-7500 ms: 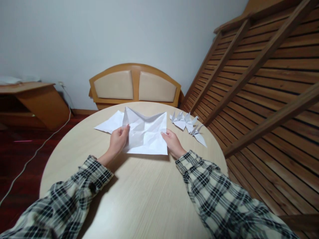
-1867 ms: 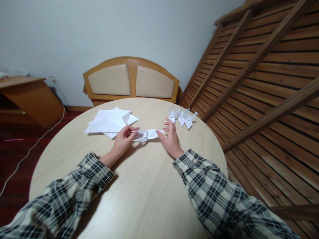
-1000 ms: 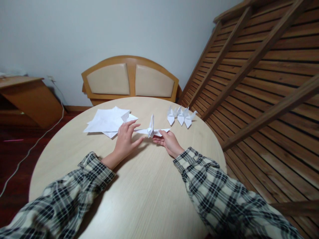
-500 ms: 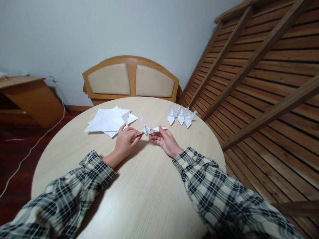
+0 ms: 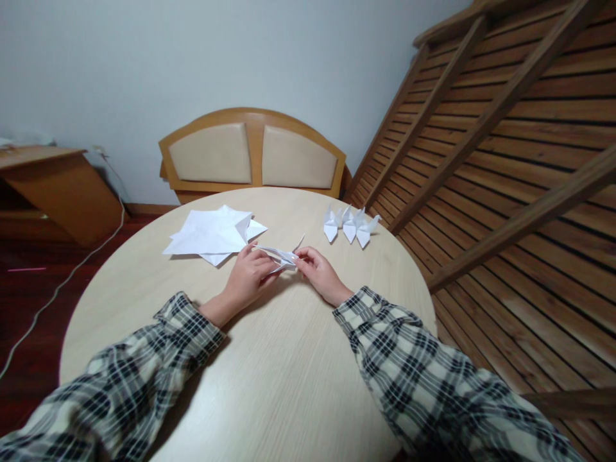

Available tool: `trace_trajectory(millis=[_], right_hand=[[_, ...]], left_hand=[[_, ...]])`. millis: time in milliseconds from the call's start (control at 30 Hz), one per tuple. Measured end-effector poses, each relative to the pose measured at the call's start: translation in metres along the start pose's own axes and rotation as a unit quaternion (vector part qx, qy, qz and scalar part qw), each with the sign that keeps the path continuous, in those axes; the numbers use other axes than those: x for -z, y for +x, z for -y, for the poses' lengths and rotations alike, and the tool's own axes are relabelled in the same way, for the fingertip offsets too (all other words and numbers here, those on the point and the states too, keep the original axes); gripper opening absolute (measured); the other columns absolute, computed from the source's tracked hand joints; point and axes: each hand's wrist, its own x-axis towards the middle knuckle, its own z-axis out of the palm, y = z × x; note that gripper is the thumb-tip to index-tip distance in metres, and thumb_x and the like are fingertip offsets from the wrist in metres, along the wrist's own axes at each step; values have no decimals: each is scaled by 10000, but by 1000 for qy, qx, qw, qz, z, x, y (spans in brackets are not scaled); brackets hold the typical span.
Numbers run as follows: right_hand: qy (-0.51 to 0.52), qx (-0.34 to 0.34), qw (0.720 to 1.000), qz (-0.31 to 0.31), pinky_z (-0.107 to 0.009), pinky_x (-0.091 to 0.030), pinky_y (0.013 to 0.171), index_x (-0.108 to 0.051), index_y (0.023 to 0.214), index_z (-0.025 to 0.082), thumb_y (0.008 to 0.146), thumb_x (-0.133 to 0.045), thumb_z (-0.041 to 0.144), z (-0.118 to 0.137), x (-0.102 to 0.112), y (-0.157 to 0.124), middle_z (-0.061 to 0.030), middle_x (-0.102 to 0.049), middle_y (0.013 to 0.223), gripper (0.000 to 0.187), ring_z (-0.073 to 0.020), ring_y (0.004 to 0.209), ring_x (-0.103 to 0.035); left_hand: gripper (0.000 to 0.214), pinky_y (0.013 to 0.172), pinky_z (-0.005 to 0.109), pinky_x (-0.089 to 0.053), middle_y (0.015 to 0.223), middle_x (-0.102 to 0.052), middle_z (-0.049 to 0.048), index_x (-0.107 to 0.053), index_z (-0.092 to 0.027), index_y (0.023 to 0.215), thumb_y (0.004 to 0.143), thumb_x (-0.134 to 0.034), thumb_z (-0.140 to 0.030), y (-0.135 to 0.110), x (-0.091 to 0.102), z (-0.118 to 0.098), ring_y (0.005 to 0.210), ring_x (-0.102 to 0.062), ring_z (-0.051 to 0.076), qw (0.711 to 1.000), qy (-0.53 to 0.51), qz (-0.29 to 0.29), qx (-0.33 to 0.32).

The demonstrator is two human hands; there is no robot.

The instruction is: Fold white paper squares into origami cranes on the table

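Observation:
Between my two hands is a white folded paper crane [image 5: 285,259], held just above the table. My left hand [image 5: 249,274] has its fingers closed on the crane's left side. At the other side, my right hand [image 5: 319,272] pinches the crane with thumb and fingers. One thin point of the paper sticks up near my right fingertips. My fingers hide part of the folds. To the right, beyond my right hand, 3 finished-looking white paper cranes [image 5: 350,226] stand in a row. Beyond my left hand lies a loose pile of white paper sheets [image 5: 208,232].
All of this is on a round pale wooden table [image 5: 283,359]. Behind it stands a wooden headboard [image 5: 256,154] with cream panels. A slatted wooden frame [image 5: 500,167] leans along the right. At the left are a wooden desk [image 5: 62,192] and a white cable [image 5: 62,285].
The crane has turned in my hands, and its spread wings no longer point out to both sides. My right hand has shifted from an open-fingered hold to a pinch on the crane.

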Motion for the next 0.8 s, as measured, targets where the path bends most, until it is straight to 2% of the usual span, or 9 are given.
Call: trace_trajectory(millis=[200,467,533,600,633,667,700,733,800], right_hand=[[-34,28,999,17,-317,-453,756,-559,946,211,823,-649,357,-4,3,2,-7,-579,910,212,-133,768,-544],[-103,63,993,10,-298,-451,660,-550,848,200,843,-599,295,-2,0,-2,6,-569,799,108,-134,700,-531],[-141,85,986,-16,-290,-445,637,-530,806,205,838,-585,252,-1,0,-3,13,-550,764,80,-134,680,-521],[-180,112,976,-50,-288,-446,633,-503,769,208,821,-589,216,1,2,-4,12,-531,767,102,-135,684,-519],[-199,127,970,-66,-290,-448,638,-490,758,209,817,-587,201,2,3,-4,9,-522,779,114,-138,695,-520],[-216,143,963,-80,-293,-451,645,-478,752,210,814,-583,187,3,4,-4,5,-513,791,124,-141,709,-519],[-232,159,955,-92,-298,-452,652,-468,750,212,813,-576,174,4,5,-4,2,-505,800,131,-145,720,-516],[-247,175,948,-101,-303,-452,660,-458,751,215,813,-566,162,6,5,-4,1,-496,802,135,-149,728,-510],[-276,204,933,-108,-316,-448,679,-440,757,221,808,-548,139,9,4,-4,1,-482,795,145,-159,743,-498]], left_hand=[[173,992,489,-361,900,-750,29,-722,-260,965,876,-581,-213,-2,-1,2,905,-616,234,1000,-11,-5,4],[119,1013,504,-357,848,-721,15,-684,-246,924,864,-591,-203,0,-2,3,867,-605,224,1000,7,-12,-11],[120,995,493,-382,930,-704,35,-658,-240,975,864,-614,-228,1,1,1,937,-592,234,998,13,-66,21],[171,962,474,-413,1050,-665,71,-626,-228,1001,835,-660,-252,3,5,-2,1041,-560,255,984,23,-169,61],[176,938,464,-426,1065,-649,79,-615,-223,972,815,-684,-264,3,7,-4,1051,-552,260,974,26,-214,67],[161,903,448,-438,1022,-646,75,-605,-221,916,801,-700,-282,3,9,-7,1006,-561,255,970,26,-235,59],[140,844,419,-450,926,-646,57,-595,-219,855,804,-698,-300,2,10,-10,899,-573,232,974,18,-221,42],[134,760,376,-451,812,-632,35,-582,-214,796,830,-668,-311,2,11,-13,786,-568,203,983,2,-180,28],[246,599,302,-404,624,-558,-2,-557,-203,694,905,-564,-330,2,10,-20,618,-521,159,996,-55,-54,40]])
